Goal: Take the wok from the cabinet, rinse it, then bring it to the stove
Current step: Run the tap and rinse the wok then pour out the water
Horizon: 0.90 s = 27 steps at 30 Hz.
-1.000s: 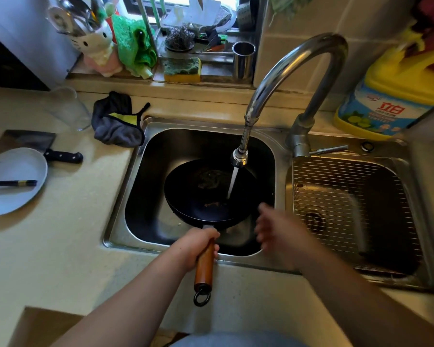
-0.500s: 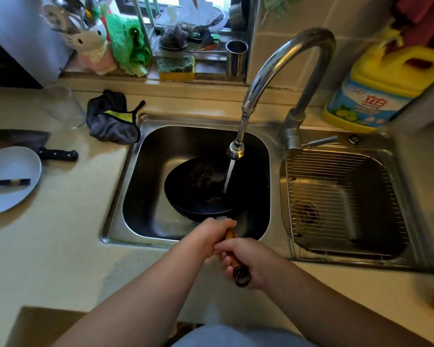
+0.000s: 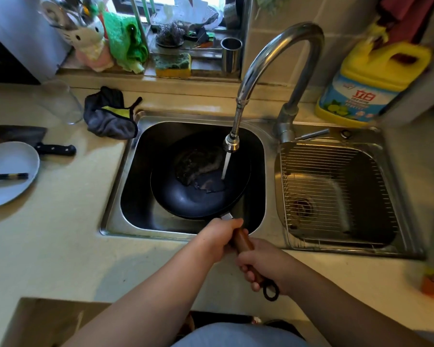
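A black wok (image 3: 198, 194) sits tilted in the left basin of the steel sink (image 3: 115, 196). Its bowl faces up under the faucet (image 3: 256, 78). A thin stream of water (image 3: 225, 166) runs from the spout into the wok, and a wet patch spreads over its inside. My left hand (image 3: 219, 236) grips the brown wooden handle (image 3: 242, 240) close to the wok. My right hand (image 3: 263, 265) holds the same handle lower down, just above its black hanging ring (image 3: 271, 291).
The right basin (image 3: 336, 186) holds a wire rack. A yellow detergent jug (image 3: 368, 83) stands at the back right. A grey cloth (image 3: 109, 113), a clear glass (image 3: 60, 101), a cleaver (image 3: 33, 139) and a white plate (image 3: 8, 171) with chopsticks lie on the left counter. A sponge (image 3: 173, 63) rests on the sill.
My right hand came in from beside the sink and closed on the handle below my left hand. The wok has tipped and shifted under the running water.
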Available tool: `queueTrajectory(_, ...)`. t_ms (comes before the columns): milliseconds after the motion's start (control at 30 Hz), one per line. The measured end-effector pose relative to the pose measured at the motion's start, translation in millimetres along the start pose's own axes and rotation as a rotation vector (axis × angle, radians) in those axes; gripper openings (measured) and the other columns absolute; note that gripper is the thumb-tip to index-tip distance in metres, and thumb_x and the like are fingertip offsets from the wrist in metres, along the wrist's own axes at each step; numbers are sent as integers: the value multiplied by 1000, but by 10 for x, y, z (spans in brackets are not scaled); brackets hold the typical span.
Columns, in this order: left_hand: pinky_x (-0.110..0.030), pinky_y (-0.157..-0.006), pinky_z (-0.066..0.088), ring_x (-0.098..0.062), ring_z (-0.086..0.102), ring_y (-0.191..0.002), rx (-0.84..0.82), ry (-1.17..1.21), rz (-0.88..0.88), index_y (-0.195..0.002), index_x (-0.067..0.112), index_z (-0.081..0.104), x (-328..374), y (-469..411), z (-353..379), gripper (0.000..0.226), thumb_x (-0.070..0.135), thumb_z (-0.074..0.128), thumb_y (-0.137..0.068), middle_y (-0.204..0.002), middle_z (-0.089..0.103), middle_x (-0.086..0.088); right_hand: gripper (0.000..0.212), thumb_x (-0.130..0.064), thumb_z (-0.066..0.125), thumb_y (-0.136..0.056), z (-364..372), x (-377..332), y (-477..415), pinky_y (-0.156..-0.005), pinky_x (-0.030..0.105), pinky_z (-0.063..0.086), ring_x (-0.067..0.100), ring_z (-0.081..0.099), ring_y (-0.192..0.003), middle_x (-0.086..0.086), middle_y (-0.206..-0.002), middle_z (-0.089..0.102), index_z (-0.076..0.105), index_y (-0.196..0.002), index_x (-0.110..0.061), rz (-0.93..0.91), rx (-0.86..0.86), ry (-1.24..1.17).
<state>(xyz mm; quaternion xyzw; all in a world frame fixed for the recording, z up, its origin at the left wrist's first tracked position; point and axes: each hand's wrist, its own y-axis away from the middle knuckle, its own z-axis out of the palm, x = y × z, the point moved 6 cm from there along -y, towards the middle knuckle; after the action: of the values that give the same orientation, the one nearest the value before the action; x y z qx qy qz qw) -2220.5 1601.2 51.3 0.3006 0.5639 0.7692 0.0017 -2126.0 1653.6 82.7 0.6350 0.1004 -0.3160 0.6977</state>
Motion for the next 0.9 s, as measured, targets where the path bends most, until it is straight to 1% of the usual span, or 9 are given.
queueTrajectory(67, -39, -70, 54, -25, 60, -68, -32, 76, 6, -109, -4, 55, -27, 29, 55, 17, 10, 55, -99, -76, 61, -15, 32, -2, 55, -83, -50, 19, 20, -39, 24, 43, 11, 51, -44, 3, -62, 53, 56, -114, -12, -38, 14, 70)
queueTrajectory(133, -41, -78, 53, -25, 60, -73, -61, 125, 18, -108, -1, 54, -30, 42, 87, 13, 8, 54, -99, -77, 60, -15, 33, -3, 56, -82, -98, 18, 32, -40, 25, 44, 12, 51, -44, 3, -62, 53, 56, -114, -14, -74, 12, 109)
queueTrajectory(233, -38, -74, 54, -24, 60, -77, -109, 189, 31, -103, 5, 51, -30, 50, 122, 4, 6, 54, -99, -79, 59, -14, 31, -4, 58, -83, -170, 13, 47, -41, 27, 45, 15, 50, -43, 5, -60, 54, 55, -114, -11, -139, 16, 166)
queueTrajectory(300, -39, -75, 55, -25, 62, -78, -139, 218, 37, -102, 7, 51, -35, 43, 130, 6, 5, 55, -99, -81, 60, -15, 31, -5, 58, -84, -199, 27, 43, -42, 28, 45, 16, 50, -42, 6, -58, 54, 55, -115, -12, -173, 43, 212)
queueTrajectory(367, -39, -78, 56, -25, 64, -82, -166, 217, 42, -105, 7, 51, -40, 20, 126, 9, 6, 56, -98, -84, 63, -15, 33, -4, 57, -85, -211, 46, 31, -42, 29, 46, 16, 52, -42, 7, -58, 54, 56, -115, -16, -201, 74, 248)
queueTrajectory(433, -38, -78, 57, -25, 66, -85, -186, 207, 35, -108, 6, 52, -46, -1, 123, 11, 6, 56, -98, -88, 66, -15, 35, -3, 57, -85, -228, 60, 19, -41, 29, 46, 15, 52, -42, 8, -60, 54, 55, -116, -19, -226, 98, 262)
queueTrajectory(567, -37, -78, 58, -26, 69, -89, -213, 202, 21, -108, 7, 56, -67, -37, 130, 12, 7, 58, -97, -92, 69, -16, 38, -3, 59, -87, -277, 83, 7, -40, 29, 46, 14, 52, -40, 10, -63, 54, 53, -121, -18, -266, 112, 266)
queueTrajectory(733, -40, -81, 58, -26, 70, -89, -228, 224, 55, -108, 11, 57, -70, -89, 161, 13, 10, 60, -96, -92, 71, -12, 38, -3, 59, -86, -344, 71, -20, -40, 28, 45, 14, 51, -39, 4, -54, 54, 55, -120, -19, -282, 96, 239)
queueTrajectory(900, -45, -83, 57, -24, 69, -90, -177, 220, 151, -112, 12, 56, 2, -127, 172, 19, 14, 63, -94, -92, 71, -8, 31, -3, 60, -86, -412, -23, -59, -40, 27, 45, 16, 50, -39, 5, -53, 55, 59, -113, -18, -295, 33, 236)
